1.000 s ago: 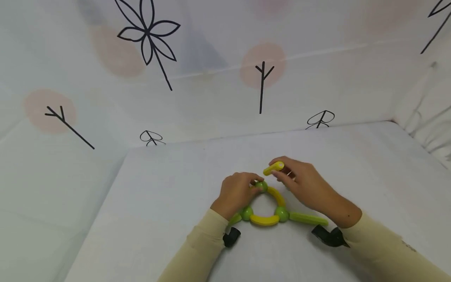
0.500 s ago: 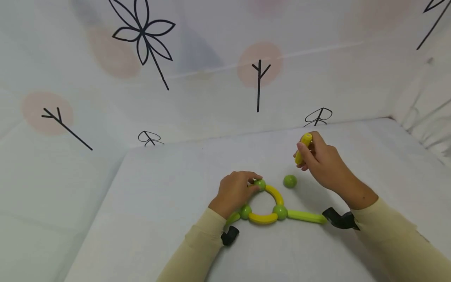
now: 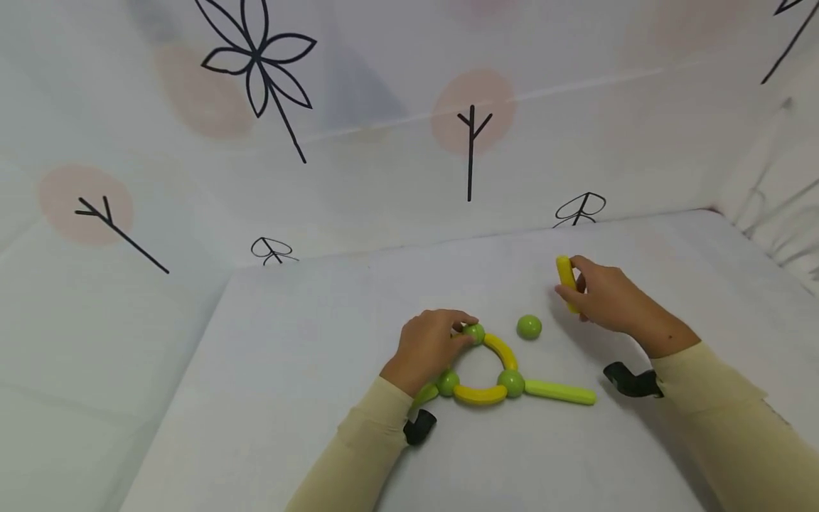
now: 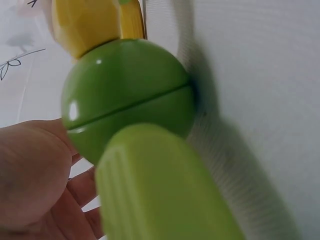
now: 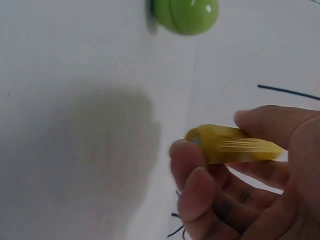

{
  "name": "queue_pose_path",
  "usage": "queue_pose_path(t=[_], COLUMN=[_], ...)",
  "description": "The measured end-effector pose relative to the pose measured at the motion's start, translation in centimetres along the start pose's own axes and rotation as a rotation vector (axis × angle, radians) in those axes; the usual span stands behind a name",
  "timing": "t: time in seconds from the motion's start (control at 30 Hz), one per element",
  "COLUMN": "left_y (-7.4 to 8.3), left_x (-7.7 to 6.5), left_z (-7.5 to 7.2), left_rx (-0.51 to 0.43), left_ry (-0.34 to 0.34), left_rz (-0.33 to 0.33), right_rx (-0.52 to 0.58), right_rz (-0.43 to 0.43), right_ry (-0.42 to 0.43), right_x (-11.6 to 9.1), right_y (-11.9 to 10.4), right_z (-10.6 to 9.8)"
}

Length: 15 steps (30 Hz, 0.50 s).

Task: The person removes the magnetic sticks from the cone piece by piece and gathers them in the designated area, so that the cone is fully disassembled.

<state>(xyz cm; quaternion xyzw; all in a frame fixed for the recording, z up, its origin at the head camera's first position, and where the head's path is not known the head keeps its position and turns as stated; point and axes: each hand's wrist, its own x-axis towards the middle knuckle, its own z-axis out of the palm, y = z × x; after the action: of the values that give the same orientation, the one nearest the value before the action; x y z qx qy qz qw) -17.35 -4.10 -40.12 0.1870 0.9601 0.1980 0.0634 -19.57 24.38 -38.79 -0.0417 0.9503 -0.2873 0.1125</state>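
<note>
A ring of yellow curved sticks (image 3: 480, 396) and green balls lies on the table. My left hand (image 3: 425, 348) holds the ring's far green ball (image 3: 474, 333) between thumb and fingers. To the right, above the table, my right hand (image 3: 604, 295) grips a short yellow stick (image 3: 564, 274), seen close up in the right wrist view. A loose green ball (image 3: 529, 327) sits between that hand and the ring. From the ring's near right ball (image 3: 510, 382) a straight light green stick (image 3: 559, 392) points right. Another light green stick (image 4: 155, 185) joins the near left ball (image 4: 127, 90).
A white table (image 3: 269, 398) bears the pieces. Behind it stands a white cloth wall (image 3: 358, 185) with black plant drawings. Black wrist-camera mounts (image 3: 419, 427) hang under both cream sleeves (image 3: 358, 444).
My right hand has moved right, away from the ring, turning the yellow stick in its fingers. The loose green ball has come into view. My left hand stays at the far ball.
</note>
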Motion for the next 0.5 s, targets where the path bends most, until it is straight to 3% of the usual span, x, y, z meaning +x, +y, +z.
queue_pose_path(t=[0.17,0.5], left_y=[0.1,0.0], left_x=[-0.1,0.1], left_z=[-0.1,-0.1], left_rx=[-0.010,-0.013], left_ry=[0.005,0.002], left_rz=[0.001,0.004], right_rx=[-0.022,-0.039], right_rz=[0.038,0.062], right_ry=[-0.080,-0.129], right_x=[0.5,0.8], right_y=[1.3,2.2], right_z=[0.2,0.4])
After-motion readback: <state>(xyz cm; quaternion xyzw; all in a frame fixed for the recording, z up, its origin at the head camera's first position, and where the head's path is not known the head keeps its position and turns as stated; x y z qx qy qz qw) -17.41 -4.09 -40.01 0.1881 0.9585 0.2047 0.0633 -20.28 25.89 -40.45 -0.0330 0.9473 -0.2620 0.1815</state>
